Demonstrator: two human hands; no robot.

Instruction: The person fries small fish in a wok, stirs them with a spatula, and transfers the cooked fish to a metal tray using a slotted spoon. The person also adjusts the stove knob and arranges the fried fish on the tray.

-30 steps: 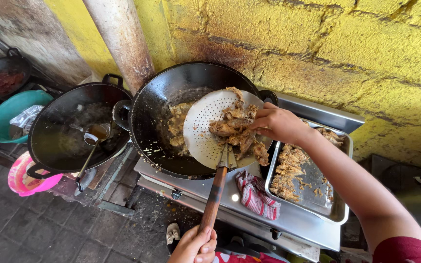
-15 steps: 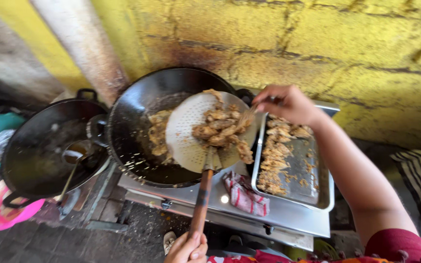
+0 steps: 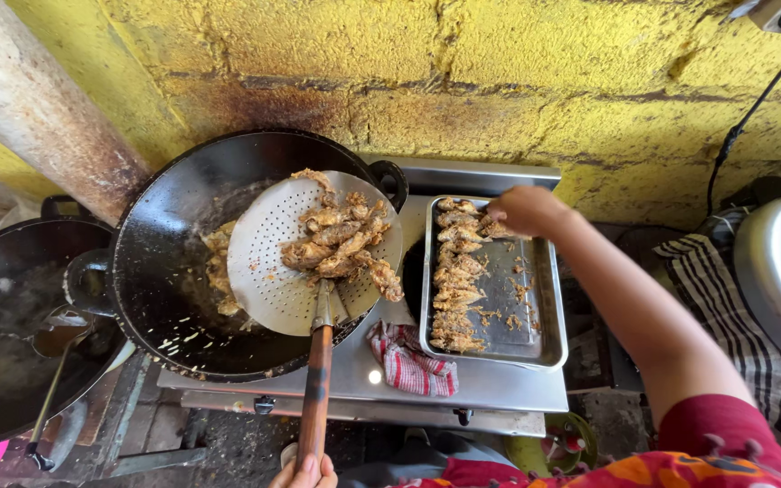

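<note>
Fingertips of the left hand [image 3: 305,471] curl round the end of a long wooden handle [image 3: 315,398] at the bottom edge of the head view; only the knuckles show, closed on the wood. The handle runs up to a round perforated skimmer [image 3: 291,262], held tilted over the right half of a large black wok [image 3: 174,262]. Fried battered pieces [image 3: 341,244] lie heaped on the skimmer's right side, one hanging over its lower right rim. More pieces sit in the oil of the wok just left of the skimmer.

The right hand [image 3: 526,210] rests over the far right corner of a rectangular metal tray [image 3: 535,334], fingers bunched together and pointing down at the food there; whether they pinch a piece cannot be told. A column of fried pieces [image 3: 456,271] lies along the tray's left edge, with crumbs scattered across its middle.

The tray stands on the right part of a steel stove top [image 3: 499,389], just beside the wok. A red and white checked cloth [image 3: 409,361] lies crumpled at the stove's front edge, between wok and tray. A second black wok [image 3: 2,343] with a ladle [image 3: 56,361] in it sits at the left, beside the first. A yellow block wall [image 3: 499,81] rises behind.
</note>
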